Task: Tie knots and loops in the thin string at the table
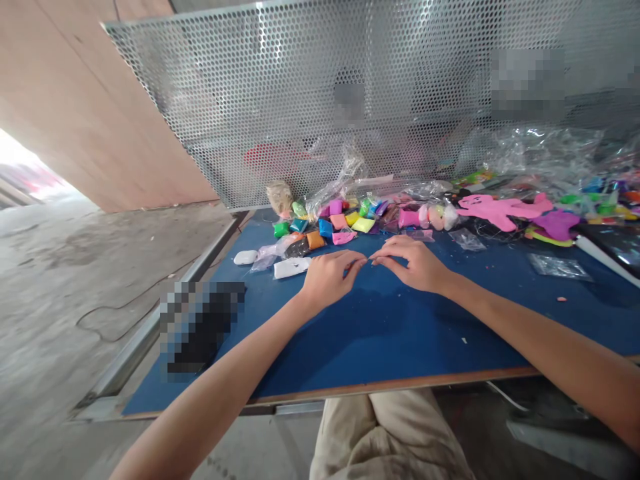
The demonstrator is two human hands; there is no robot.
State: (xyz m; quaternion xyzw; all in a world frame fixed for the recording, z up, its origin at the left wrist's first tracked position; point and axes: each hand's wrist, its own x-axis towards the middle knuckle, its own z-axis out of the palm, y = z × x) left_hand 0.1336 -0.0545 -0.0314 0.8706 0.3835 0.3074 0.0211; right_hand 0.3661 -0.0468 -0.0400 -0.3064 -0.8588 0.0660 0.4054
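Observation:
Over the blue tabletop, my left hand pinches its thumb and forefinger together. My right hand faces it in a like pinch, the fingertips of both almost meeting. A tiny dark bit shows between them, too small to name. Just behind my left hand lies a white packet. Beyond both hands is a row of small coloured clay packets, among them an orange one, a blue one and a yellow one.
A perforated metal panel stands along the table's back. At the right lie a pink figure-shaped piece, a purple piece, a clear plastic bag and a dark-screened device. A partly blurred black object is at the left edge.

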